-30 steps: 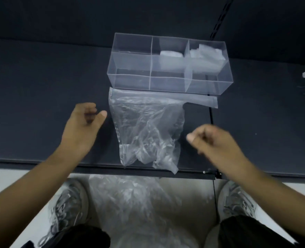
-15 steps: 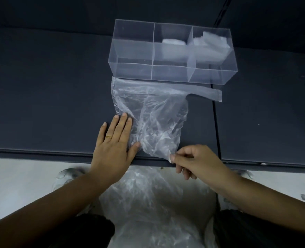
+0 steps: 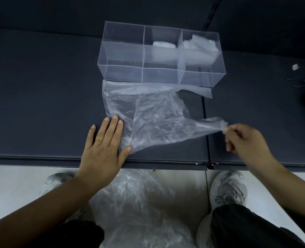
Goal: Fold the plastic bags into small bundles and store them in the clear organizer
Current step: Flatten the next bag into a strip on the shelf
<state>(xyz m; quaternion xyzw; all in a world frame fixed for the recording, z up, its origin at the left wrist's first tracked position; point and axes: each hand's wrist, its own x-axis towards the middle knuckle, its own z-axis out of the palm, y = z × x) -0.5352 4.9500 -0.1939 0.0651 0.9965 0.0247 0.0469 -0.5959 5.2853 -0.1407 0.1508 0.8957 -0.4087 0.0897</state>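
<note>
The plastic bag [image 3: 148,111] lies on the tabletop [image 3: 40,95], spread from the flat left hand [image 3: 103,149], whose straight fingers press its near left corner, to the right hand [image 3: 243,140], whose curled fingers pinch one drawn-out handle [image 3: 212,125]. Its taut long axis runs fingers to fingers, left to right; the clear organizer [image 3: 123,68] stands just beyond, so the likely fold carries the pinched end leftward.
</note>
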